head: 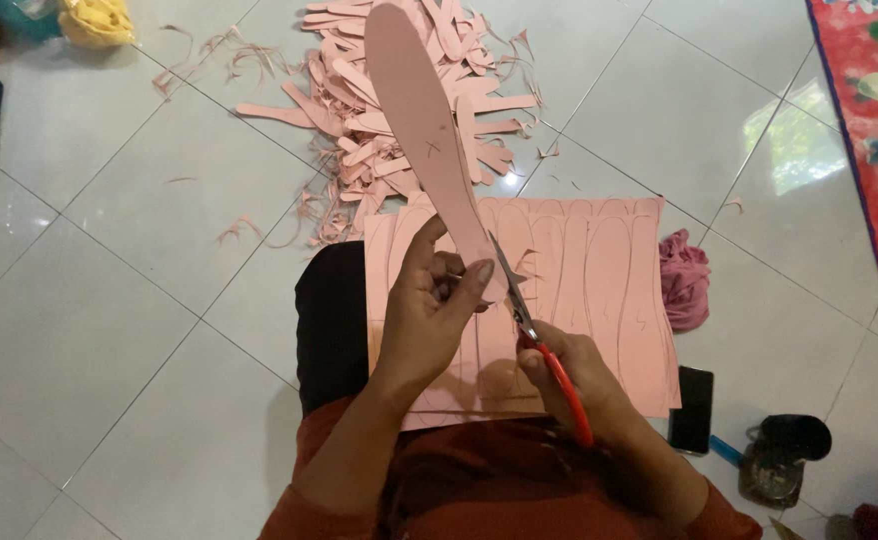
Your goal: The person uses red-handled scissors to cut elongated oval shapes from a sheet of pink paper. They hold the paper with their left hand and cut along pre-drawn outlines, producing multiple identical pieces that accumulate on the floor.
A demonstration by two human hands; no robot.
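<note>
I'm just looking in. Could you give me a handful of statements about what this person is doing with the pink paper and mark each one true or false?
1. The right hand works a pair of red-handled scissors. True.
2. The left hand holds up a long, rounded pink paper cut-out. True.
3. The heap of pink paper scraps lies in a blue bin. False: it lies loose on the white tiled floor.
4. The pink sheet with pencilled outlines on the lap is blank. False: curved shapes are drawn across it.
5. A black phone lies on the floor beside the sheet. True.
</note>
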